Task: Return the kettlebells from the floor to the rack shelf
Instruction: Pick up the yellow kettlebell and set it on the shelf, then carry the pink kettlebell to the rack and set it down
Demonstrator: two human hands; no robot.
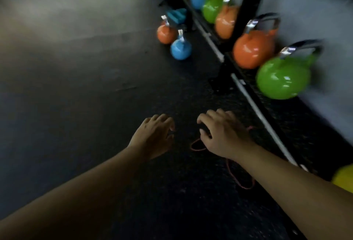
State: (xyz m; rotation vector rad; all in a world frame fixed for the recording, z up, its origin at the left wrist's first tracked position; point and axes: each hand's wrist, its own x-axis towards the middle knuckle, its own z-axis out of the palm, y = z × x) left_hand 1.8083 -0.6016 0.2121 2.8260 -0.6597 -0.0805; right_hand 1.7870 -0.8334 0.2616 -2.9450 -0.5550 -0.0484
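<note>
Two kettlebells stand on the dark floor ahead: an orange kettlebell (166, 34) and, just in front of it, a blue kettlebell (180, 49). The low rack shelf (248, 94) runs along the right wall and holds several kettlebells, the nearest a green kettlebell (284, 77) and an orange shelf kettlebell (253, 48). My left hand (153, 134) and my right hand (224, 134) reach forward over the floor, fingers spread, holding nothing, well short of the floor kettlebells.
A thin red cord (240, 174) lies looped on the floor under my right hand. A black rack upright (246, 8) stands between shelf kettlebells. A yellow kettlebell (343, 178) shows at the right edge. Teal blocks (176, 15) sit beyond the floor kettlebells.
</note>
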